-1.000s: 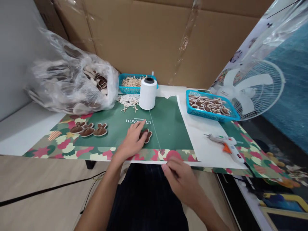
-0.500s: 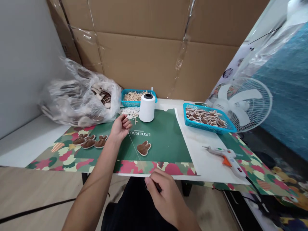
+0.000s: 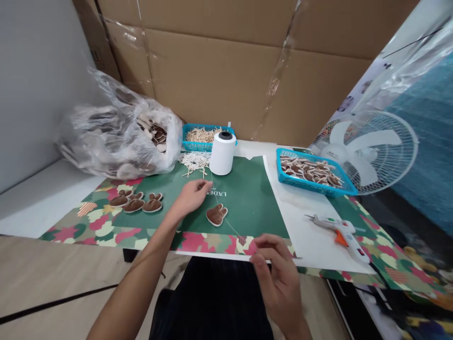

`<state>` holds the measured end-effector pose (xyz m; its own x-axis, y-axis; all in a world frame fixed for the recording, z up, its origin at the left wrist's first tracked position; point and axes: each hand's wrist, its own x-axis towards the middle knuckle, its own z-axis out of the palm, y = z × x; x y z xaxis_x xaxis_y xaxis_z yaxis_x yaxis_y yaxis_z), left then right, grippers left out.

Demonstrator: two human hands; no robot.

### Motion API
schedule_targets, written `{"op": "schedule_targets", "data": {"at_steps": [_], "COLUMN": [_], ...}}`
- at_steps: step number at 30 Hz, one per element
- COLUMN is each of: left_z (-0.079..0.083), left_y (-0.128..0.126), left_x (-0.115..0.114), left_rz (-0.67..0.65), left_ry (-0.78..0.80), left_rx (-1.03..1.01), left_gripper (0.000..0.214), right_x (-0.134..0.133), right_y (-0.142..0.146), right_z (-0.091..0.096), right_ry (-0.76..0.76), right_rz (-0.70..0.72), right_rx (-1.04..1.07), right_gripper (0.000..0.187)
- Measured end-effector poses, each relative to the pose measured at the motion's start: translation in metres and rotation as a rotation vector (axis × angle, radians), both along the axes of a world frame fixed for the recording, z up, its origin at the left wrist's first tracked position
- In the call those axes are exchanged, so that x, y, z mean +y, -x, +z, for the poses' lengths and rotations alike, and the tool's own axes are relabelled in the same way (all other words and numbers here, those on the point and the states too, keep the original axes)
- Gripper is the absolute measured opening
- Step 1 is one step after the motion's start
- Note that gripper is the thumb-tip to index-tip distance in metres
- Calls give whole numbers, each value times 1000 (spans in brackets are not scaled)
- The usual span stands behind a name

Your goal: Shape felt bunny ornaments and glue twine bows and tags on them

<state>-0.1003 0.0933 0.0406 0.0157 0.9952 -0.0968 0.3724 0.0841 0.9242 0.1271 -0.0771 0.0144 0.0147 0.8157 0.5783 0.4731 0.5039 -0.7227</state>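
A thin white thread (image 3: 227, 221) runs down from the white cone spool (image 3: 222, 156), past my left fingertips, towards my right hand. My left hand (image 3: 194, 195) is closed in a pinch beside the thread, just in front of the spool. Over the front table edge, my right hand (image 3: 278, 271) has its thumb and fingertips together at the thread's near end; whatever else lies in its palm is hidden. One brown bunny-head patch (image 3: 216, 215) with a pale edge lies flat between my hands. Three similar brown bunny patches (image 3: 153, 203) overlap in a row on the left.
Behind my left hand sit white bows (image 3: 194, 160) and a blue basket (image 3: 187, 147) of beige ones. A plastic bag (image 3: 116, 146) of patches slumps left. On the right are a filled blue basket (image 3: 311, 186), a glue gun (image 3: 341, 231) and a fan (image 3: 364, 151).
My left hand has moved right, closer to the spool's front. My right hand has moved right and turned, drawing the thread across the patch's right side. The view has shifted slightly.
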Motion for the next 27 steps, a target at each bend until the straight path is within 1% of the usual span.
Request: {"op": "schedule_targets", "data": {"at_steps": [2, 3, 5, 7, 9, 10, 12, 13, 15, 16, 18, 19, 20, 21, 23, 24, 25, 26, 27], "left_z": [-4, -8, -17, -27, -32, -33, -32, -30, -26, -23, -21, -21, -21, -23, -27, -30, -32, -33, -34], "left_y": [0, -1, -6, -16, -26, -30, -36, -39, -41, -42, -44, -45, -46, -47, -48, -48, -48, -46, -43], "left_x": [-30, -44, -68, -81, -86, -86, -87, -88, -95, -100, -114, -122, -128, -134, -139, -139, -136, -131, -124], "left_rz": [41, 30, -52, -124, -139, -141, -191, -240, -335, -360, -340, -305, -269, -240, -213, -206, -190, -166, -141], "left_ry": [-91, -144, -206, -248, -296, -312, -282, -237, -115, -52, 44, 75, 97, 111, 112, 88, 40, -29, -109], "left_rx": [81, 165, 333, 461, 508, 490, 351, 231, -78, -236, -470, -530, -555, -559, -545, -519, -455, -345, -197], "left_gripper": [29, 34, 43, 45, 38, 32, 27, 26, 25, 26, 31, 34, 36, 37, 39, 40, 42, 44, 45], "right_x": [-4, -6, -13, -23, -36, -44, -57, -62, -71, -74, -77, -77, -75, -73, -63, -55, -45, -33, -21], "right_y": [-10, -15, -22, -25, -25, -24, -21, -19, -16, -14, -9, -6, -1, 5, 17, 21, 24, 25, 23], "right_z": [-4, -6, -11, -17, -22, -25, -30, -33, -38, -39, -36, -32, -27, -20, -4, 3, 9, 13, 15], "right_ry": [-23, -21, 8, 54, 98, 117, 138, 138, 118, 90, 7, -39, -80, -105, -111, -103, -87, -66, -36], "right_rz": [-50, -65, -69, -45, -20, -16, -10, -10, -30, -55, -97, -79, -25, 60, 232, 270, 260, 204, 117], "right_rx": [5, 4, -5, -14, -20, -23, -32, -39, -61, -72, -87, -71, -27, 39, 234, 332, 404, 438, 421], "right_gripper": [17, 17, 18, 18, 19, 20, 20, 20, 18, 17, 17, 17, 17, 17, 18, 18, 19, 20, 22]}}
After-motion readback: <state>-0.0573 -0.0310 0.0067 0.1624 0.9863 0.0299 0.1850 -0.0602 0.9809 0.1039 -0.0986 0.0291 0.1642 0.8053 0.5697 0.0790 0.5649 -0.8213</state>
